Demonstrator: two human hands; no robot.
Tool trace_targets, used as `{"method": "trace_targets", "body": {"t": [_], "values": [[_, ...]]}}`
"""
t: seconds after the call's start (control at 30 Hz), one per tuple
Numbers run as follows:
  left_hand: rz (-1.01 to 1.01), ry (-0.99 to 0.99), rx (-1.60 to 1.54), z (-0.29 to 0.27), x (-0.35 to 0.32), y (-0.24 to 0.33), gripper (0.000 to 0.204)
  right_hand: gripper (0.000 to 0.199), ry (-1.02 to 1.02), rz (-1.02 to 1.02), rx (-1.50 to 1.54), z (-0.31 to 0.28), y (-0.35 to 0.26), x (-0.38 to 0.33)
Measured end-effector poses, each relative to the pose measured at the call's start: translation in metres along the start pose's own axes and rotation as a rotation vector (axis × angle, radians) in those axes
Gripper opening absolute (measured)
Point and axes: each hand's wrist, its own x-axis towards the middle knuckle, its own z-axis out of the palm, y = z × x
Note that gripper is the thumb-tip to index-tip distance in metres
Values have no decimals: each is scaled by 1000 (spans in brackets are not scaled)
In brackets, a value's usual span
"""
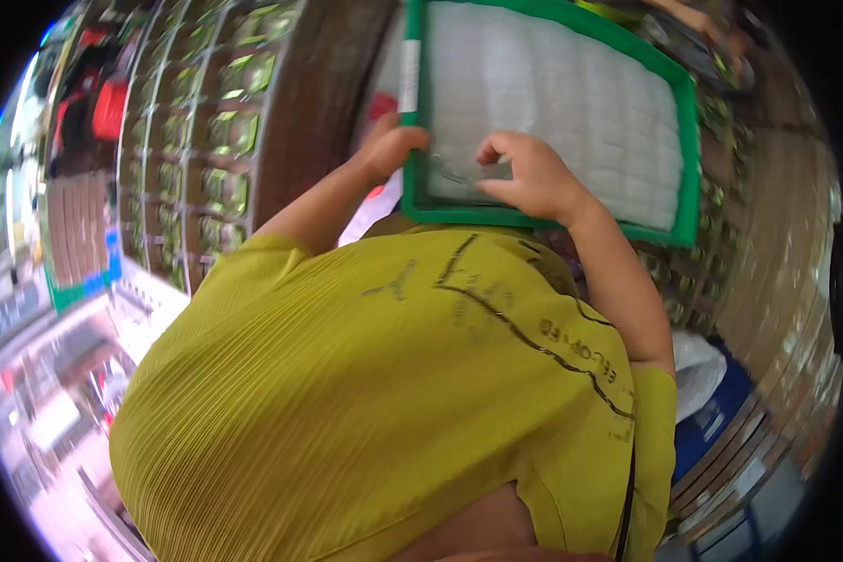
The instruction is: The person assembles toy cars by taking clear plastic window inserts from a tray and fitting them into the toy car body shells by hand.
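Flat rectangular panel with a green plastic frame (688, 150) and a white quilted, grid-textured filling sits at 12 to 1 o'clock in the head view, just beyond the person's chest. Long axis runs from near-left corner out toward 2 o'clock; the far short end tilts toward the right rim, the face is turned up at the camera. The frame is smooth and glossy, with a narrow white strip along its left edge. The filling is matte and pillowed in small squares, with a greyer, smudged patch near the lower left corner. Left hand (391, 148) is clamped on the frame's left edge at about 11 o'clock, fingers curled over the rim. Right hand (534, 176) lies on the filling near the bottom edge, fingers bent with tips pressing the greyish patch; whether it pinches anything I cannot tell. The hands are near each other but not touching. A yellow-green ribbed shirt (365, 403) with dark line print fills 6 o'clock. A metal wire rack with small green-labelled packs (225, 131) stands at 10 o'clock. A blue and white bundle (712, 393) lies at 4 o'clock.
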Motion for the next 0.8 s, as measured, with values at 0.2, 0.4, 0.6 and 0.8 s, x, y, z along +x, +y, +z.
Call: {"method": "trace_targets", "body": {"t": [0.2,0.4,0.6,0.8], "values": [[-17,-42,-198,-18,9,-27,28,26,509,-4,961,-57,55,-92],[-48,7,-186,2,-3,2,35,34,1442,441,732,-70,189,-246],[-119,31,-202,-11,5,-12,36,31,1180,1134,-257,-58,278,-275],[-153,46,-181,2,0,5,33,13,1205,1205,-510,-41,316,-258]]}}
